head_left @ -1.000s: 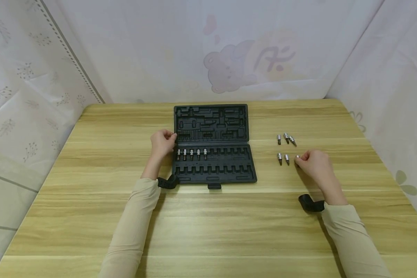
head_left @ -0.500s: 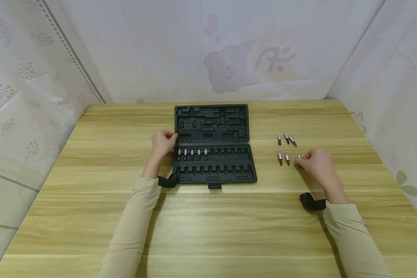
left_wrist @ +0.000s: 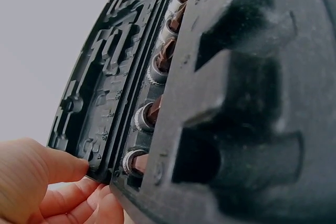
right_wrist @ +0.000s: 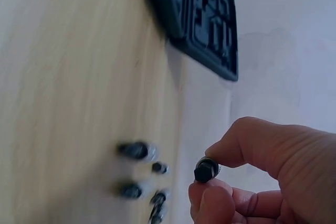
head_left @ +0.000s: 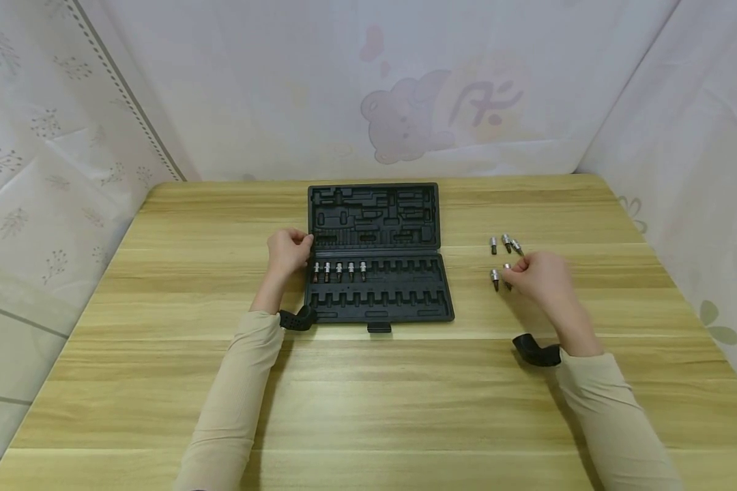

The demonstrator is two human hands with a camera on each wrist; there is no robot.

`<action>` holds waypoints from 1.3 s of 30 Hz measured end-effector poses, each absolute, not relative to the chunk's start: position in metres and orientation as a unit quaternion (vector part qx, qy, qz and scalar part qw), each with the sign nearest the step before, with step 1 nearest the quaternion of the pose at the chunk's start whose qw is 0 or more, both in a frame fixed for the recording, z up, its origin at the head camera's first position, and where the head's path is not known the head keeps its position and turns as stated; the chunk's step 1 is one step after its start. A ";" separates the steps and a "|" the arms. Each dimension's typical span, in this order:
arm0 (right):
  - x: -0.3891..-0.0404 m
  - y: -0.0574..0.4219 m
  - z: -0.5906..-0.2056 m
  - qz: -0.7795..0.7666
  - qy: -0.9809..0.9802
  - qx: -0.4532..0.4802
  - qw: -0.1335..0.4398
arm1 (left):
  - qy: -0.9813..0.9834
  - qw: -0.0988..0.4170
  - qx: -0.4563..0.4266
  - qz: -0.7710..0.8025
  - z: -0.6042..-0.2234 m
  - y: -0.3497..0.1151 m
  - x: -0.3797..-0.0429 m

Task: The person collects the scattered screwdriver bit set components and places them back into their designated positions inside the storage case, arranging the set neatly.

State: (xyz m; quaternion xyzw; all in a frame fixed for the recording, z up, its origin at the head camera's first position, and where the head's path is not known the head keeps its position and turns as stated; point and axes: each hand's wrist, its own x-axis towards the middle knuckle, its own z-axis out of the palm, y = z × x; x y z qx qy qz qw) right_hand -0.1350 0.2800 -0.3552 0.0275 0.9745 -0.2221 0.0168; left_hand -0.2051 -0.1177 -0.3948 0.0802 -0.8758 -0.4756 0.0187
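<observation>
Two pinches show: left hand (head_left: 288, 252) on black case (head_left: 405, 318) at its left edge, right hand (head_left: 543, 278), ideally gentle, on bit socket (right_wrist: 206, 170) right of it.

A wide, yellow-brown tabletop with wood grain (head_left: 405, 409) fills the lower part of the head view, its planklike bands running from side to side and its far corners rounded. Along its far edge rises a pale, whitish-lilac cloth-like backdrop (head_left: 252, 102), printed with a faint pink bear (head_left: 399, 123), a small pink heart (head_left: 373, 42) and purplish strokes (head_left: 486, 102) over a pale yellow patch. On the left hangs a creased white sheet with grey sprigs (head_left: 49, 170), edged by a dark dotted band (head_left: 123, 85). On the right, a wrinkled whitish sheet (head_left: 669, 129) bears muted green leaves (head_left: 720, 326). The light is soft, leaving a mild sheen on the tabletop.
</observation>
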 end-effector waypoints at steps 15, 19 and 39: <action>-0.146 0.241 -0.347 -0.224 0.975 -0.013 -0.006 | -0.878 0.016 0.087 -0.470 -0.394 -0.118 -0.206; -0.148 0.230 -0.348 -0.224 0.974 -0.020 -0.013 | -0.878 0.012 0.089 -0.470 -0.394 -0.118 -0.206; -0.157 0.180 -0.351 -0.241 0.970 -0.030 0.033 | -0.875 0.006 0.091 -0.475 -0.394 -0.118 -0.206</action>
